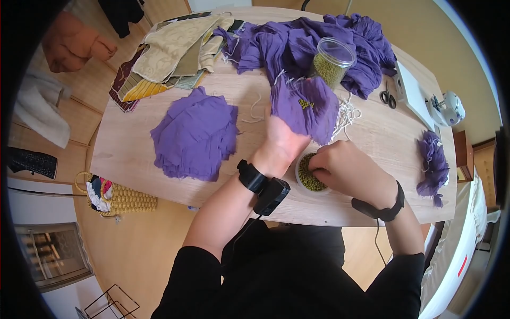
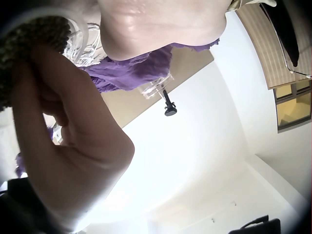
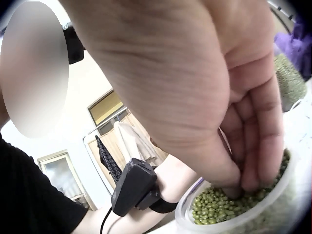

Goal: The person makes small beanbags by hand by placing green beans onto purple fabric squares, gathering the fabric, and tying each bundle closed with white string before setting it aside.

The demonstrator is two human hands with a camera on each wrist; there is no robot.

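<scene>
My left hand (image 1: 287, 139), palm up, carries a purple cloth piece (image 1: 322, 118) spread over it, which hides the fingers. Small green beans, like mung beans (image 1: 305, 104), lie in a hollow of the cloth. Below and to the right, my right hand (image 1: 345, 167) reaches down into a white plastic tub (image 3: 287, 197) of the same beans. Its thumb (image 3: 222, 178) and fingertips come together among the beans (image 3: 209, 205) and pinch some, the tips partly buried. At the tub's far side, the left palm is close by.
A clear jar of beans (image 1: 328, 69) stands behind, near bunched purple fabric (image 1: 265, 45). Left lies a stack of purple cloth pieces (image 1: 195, 134), patterned fabrics (image 1: 164, 50) behind it. White strings (image 1: 346, 116), black scissors (image 1: 388, 97) and a tied purple bundle (image 1: 433, 162) lie rightward.
</scene>
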